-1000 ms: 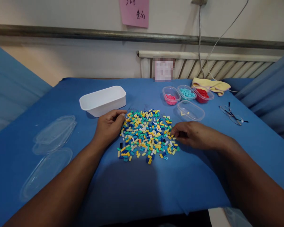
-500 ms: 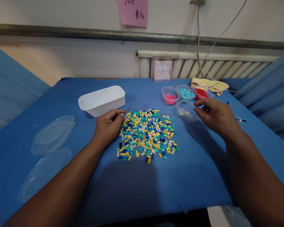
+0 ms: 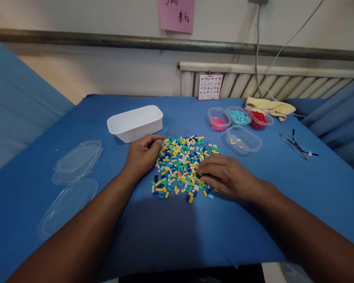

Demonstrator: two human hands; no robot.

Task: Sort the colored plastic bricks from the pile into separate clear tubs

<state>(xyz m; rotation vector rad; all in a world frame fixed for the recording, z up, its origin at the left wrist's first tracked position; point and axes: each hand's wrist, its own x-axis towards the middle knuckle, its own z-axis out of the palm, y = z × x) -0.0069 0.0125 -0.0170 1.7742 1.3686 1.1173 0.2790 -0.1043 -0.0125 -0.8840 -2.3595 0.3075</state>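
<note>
A pile of small toy building bricks [image 3: 179,161] in yellow, teal, blue, white and other colours is spread over the blue cloth. My left hand [image 3: 144,154] rests at the pile's left edge, fingers curled and thumb close to the index finger; anything between them is hidden. Over the pile's right side, my right hand [image 3: 228,177] has its thumb and fingers drawn close among the bricks. Whatever lies between its fingertips cannot be made out. Behind that hand stands a clear plastic container [image 3: 253,146] with a few pale yellow bricks inside.
Clear tubs of pink bricks [image 3: 218,124], light blue bricks [image 3: 238,116] and red bricks [image 3: 258,120] stand behind. A white bin [image 3: 135,131] is back left, clear lids [image 3: 67,204] lie left. Eyeglasses [image 3: 301,148] and a yellow cloth [image 3: 270,107] are at right.
My right hand has moved left and toward me, from the clear container to the brick pile. My left hand stays by the pile. The view has shifted slightly.
</note>
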